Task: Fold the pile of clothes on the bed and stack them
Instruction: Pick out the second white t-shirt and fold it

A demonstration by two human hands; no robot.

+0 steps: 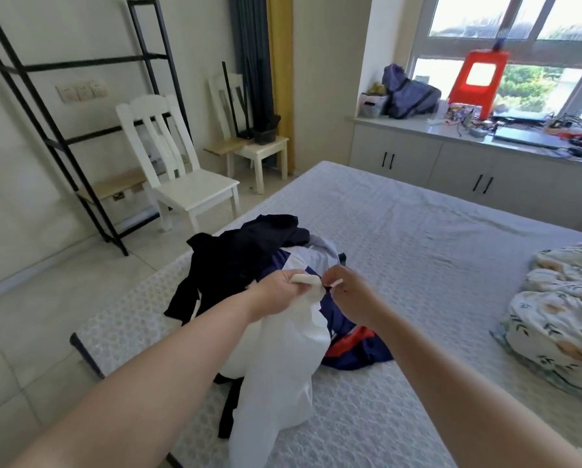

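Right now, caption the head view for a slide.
Both hands, left hand and right hand, lift a white cloth garment from the unfolded clothes pile.

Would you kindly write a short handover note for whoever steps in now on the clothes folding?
Left hand: grips the top edge of the white garment, lifted off the pile.
Right hand: fingers pinch the same edge, close beside the left hand.
Pile of clothes: on the near left part of the bed, still jumbled; black garment at the far side, navy and red garment on the right under the white one.
Done: the white garment is picked up; nothing looks folded, and no stack shows.
Left: spread and fold the white garment, then fold the rest and stack them.
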